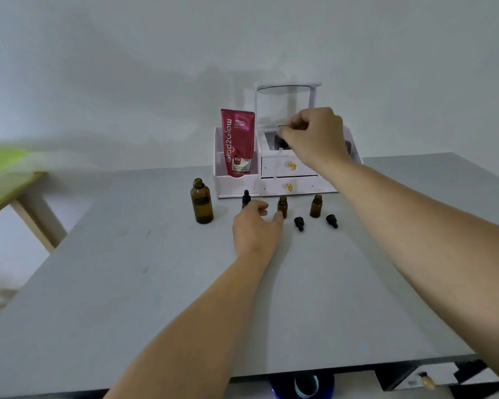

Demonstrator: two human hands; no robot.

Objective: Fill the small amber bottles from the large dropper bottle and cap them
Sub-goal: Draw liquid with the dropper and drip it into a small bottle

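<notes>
Centre frame: right hand (314, 139) pinches the dropper (279, 143) above the row; left hand (257, 228) sits among the bottles, its grip unclear. One small bottle (246, 197) appears capped; two others (283, 206) stand open, caps (299, 223) loose on the surface (156, 283).

Mid frame, the grey bench (156, 283) holds one big bottle (201, 203), three small bottles (316, 207), two caps (299, 223), a white box (236, 185)
</notes>
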